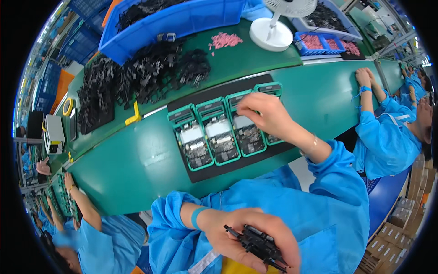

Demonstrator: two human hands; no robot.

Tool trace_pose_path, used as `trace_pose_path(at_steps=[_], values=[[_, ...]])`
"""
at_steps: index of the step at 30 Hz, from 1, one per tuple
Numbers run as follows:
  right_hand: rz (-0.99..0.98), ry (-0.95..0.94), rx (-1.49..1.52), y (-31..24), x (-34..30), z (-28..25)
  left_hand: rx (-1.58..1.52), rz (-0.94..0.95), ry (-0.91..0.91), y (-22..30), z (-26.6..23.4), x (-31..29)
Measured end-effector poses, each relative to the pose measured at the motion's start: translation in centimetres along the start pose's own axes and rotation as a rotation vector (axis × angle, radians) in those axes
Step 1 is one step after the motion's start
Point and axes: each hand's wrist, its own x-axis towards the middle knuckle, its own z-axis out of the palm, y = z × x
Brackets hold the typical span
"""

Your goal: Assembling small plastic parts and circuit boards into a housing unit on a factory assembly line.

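Observation:
My left hand (248,237), with a blue band at its wrist, is curled around several black plastic parts (258,242) close to my body. Farther out, my right hand (267,112) hovers with its fingertips pinched together; whatever is between them, if anything, cannot be made out. Below it lies a phone assembly in a green frame (248,137), partly covered by the hand. Two more assemblies, a middle one (221,141) and a left one (196,145), lie side by side with circuit boards facing up. A fourth green frame (269,89) is mostly hidden behind my right hand.
A black mat (200,176) lies under the frames on the green bench (146,160). Beyond are heaped black parts (150,73), a blue bin (182,20), pink pieces (226,40) and a white fan (271,34). Co-workers in blue sit left (105,237) and right (388,141).

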Motion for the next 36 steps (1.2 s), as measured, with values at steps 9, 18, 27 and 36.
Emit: trace_pose_path(at_steps=[9,18,27,36], values=[[-0.075,-0.254,-0.395,6.6,13.3,7.4,-0.105,0.371,-0.035,-2.6,1.0,3.0],[-0.215,-0.209,-0.504,7.3,14.5,5.8,0.082,0.320,-0.142,-0.9,1.4,3.2],[0.014,-0.029,-0.065,8.3,12.3,0.7,0.065,0.373,-0.118,-0.5,2.6,3.9],[0.359,-0.204,0.339,4.8,-1.0,-8.4,0.780,0.761,0.913,1.0,-2.7,-6.2]])
